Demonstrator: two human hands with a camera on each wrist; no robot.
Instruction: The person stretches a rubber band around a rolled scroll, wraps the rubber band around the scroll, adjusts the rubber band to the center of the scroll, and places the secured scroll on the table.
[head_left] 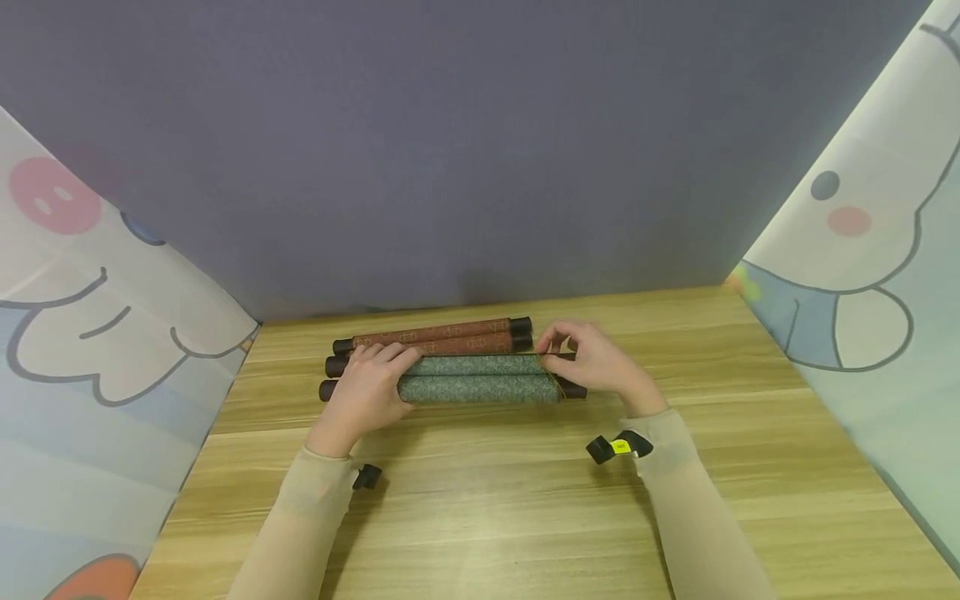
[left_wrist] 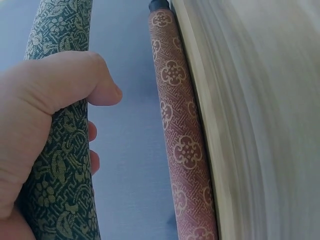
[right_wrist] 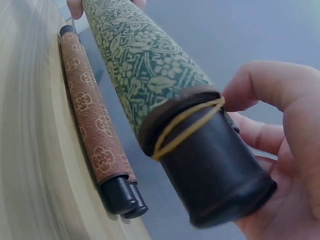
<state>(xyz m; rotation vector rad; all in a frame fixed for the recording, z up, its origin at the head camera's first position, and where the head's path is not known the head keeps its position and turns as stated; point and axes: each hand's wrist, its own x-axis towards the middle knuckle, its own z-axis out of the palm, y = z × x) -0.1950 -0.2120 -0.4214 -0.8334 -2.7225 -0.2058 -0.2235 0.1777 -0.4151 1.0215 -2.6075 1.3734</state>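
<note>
Two green patterned scrolls (head_left: 480,388) with dark end knobs lie side by side in the head view. My left hand (head_left: 372,387) grips them near their left end; in the left wrist view its thumb lies across a green scroll (left_wrist: 62,155) and fingertips show on the far side. A thin yellow rubber band (right_wrist: 187,127) loops round the black knob (right_wrist: 220,170) at the right end. There my right hand (head_left: 596,360) pinches the band at the scroll's edge, its other fingers behind the knob. What the fingertips hold is partly hidden.
Just behind the green scrolls, two reddish-brown patterned scrolls (head_left: 450,332) with black knobs lie on the wooden table (head_left: 480,517). A grey panel (head_left: 480,167) rises at the table's back edge. Cartoon-printed sheets (head_left: 847,208) hang on both sides.
</note>
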